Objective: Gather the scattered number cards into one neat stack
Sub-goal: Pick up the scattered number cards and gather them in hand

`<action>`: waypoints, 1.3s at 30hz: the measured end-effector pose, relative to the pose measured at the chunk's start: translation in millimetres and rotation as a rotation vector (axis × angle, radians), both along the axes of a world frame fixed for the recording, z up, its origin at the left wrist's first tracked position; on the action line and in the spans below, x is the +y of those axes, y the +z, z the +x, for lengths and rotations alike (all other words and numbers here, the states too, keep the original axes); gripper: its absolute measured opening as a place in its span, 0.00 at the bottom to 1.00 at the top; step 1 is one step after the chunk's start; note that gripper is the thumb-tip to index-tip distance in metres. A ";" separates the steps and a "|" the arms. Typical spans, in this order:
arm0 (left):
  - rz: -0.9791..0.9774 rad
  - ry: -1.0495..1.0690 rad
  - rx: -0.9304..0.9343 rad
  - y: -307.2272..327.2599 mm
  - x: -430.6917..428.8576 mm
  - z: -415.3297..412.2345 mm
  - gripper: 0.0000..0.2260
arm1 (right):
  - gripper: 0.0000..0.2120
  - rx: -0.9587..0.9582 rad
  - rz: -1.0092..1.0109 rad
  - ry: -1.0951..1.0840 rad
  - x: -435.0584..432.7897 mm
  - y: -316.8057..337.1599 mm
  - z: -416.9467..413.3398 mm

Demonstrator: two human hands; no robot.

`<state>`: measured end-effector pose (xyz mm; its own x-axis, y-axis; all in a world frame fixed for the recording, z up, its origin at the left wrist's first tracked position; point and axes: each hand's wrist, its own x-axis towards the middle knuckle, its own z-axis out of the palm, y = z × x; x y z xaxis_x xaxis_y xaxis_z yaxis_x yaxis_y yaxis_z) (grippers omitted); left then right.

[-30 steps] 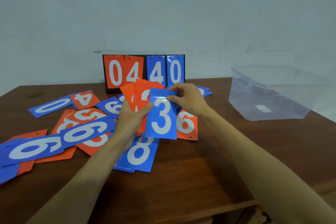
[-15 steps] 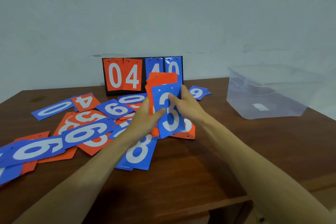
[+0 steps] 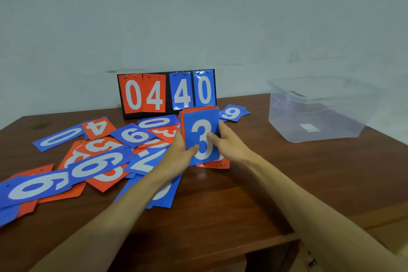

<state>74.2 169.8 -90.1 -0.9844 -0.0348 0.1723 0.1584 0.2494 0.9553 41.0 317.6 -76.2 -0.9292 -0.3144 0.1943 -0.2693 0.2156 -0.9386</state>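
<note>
- Both hands on one held stack (image 3: 199, 130): blue "3" card (image 3: 202, 137) faces me, orange cards' edges show just behind its top edge.
- Left hand (image 3: 176, 157): fingers closed on the stack's left edge, thumb across the lower left of the "3" face.
- Right hand (image 3: 229, 146): fingers closed on the right edge, thumb pressing the face near the middle of the digit.
- My read: the step in hand is squaring up. The stack stands near upright, bottom edge low by the surface (image 3: 220, 205); can't tell if it touches.
- To do it well, I'd loosen both grips slightly, tap the bottom edge on the surface, then squeeze the sides so the orange edges drop flush behind the blue one. Too tight and the cards won't slide; too loose and the thin, slick-looking cards fan out.
- Loose cards mostly lie left of the left-hand fingers, overlapping: blue "0" (image 3: 58, 137), orange "4" (image 3: 98, 128), blue "9" (image 3: 134, 136), long blue "6" (image 3: 37, 187), others under them.
- One orange card (image 3: 213, 164) peeks out just below the stack, between the wrists; blue "6" (image 3: 231, 113) sits beyond the right-hand fingers.
- Most of the pile not yet gathered; I judge it early.
- Scoreboard (image 3: 166, 93) behind the stack and clear tub (image 3: 313, 112) far right: leave them.
</note>
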 end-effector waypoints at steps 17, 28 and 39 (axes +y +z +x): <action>0.801 0.171 -0.221 10.5 -51.8 -16.8 0.04 | 0.31 0.097 0.960 -0.168 11.2 -14.1 -62.3; 0.632 0.470 -0.105 1.0 -54.1 -20.5 0.08 | 0.07 -0.216 0.165 -0.496 33.3 5.0 -56.0; 0.638 0.450 -0.180 8.1 -36.1 -8.8 0.16 | 0.12 -0.430 -0.550 -0.275 4.6 13.7 -15.6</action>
